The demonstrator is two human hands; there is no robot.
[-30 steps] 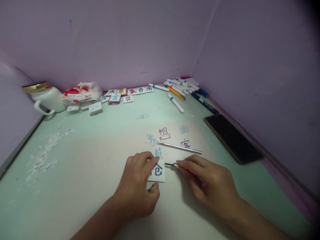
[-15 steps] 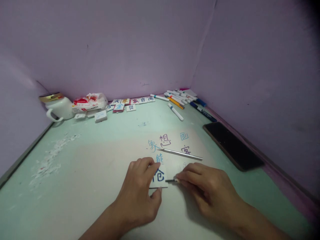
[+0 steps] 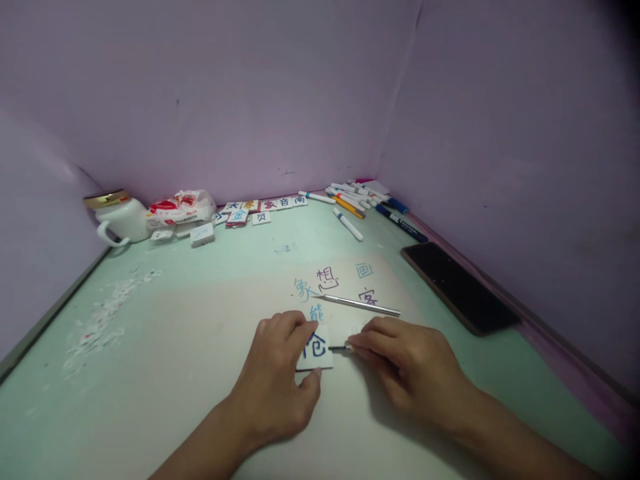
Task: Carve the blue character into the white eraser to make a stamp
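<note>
**A:** Near the front middle of the table [image 3: 165, 347], head view: left hand [image 3: 277, 383] is closed around a small white card [image 3: 316, 348] with a dark blue character on it. Fingers curl over the card's far left edge, thumb sits at its near edge. Card lies flat.

**B:** And the right?

**A:** Right hand [image 3: 407, 370] pinches a thin dark tool [image 3: 339, 348] between thumb and fingertips. Only the short tip shows beyond them. Its long axis runs left-right, pointing at the card's right edge.

**B:** Touching?

**A:** Tip looks to meet the edge or stop just short; view too coarse to settle it. So the card lies directly left of the right hand, and under the left, which is the nearer hand.

**B:** Around them?

**A:** Just beyond both hands, a pale sheet [image 3: 385, 283] with coloured characters written on it, and a slim silver rod [image 3: 361, 305] lying across it, roughly parallel to the held tool. Black phone [image 3: 457, 285] well to the right. At the far edge: markers [image 3: 350, 200], more character cards [image 3: 260, 208], a plastic packet [image 3: 181, 207], a white mug [image 3: 123, 217]. White crumbs [image 3: 100, 320] scattered at left.
</note>
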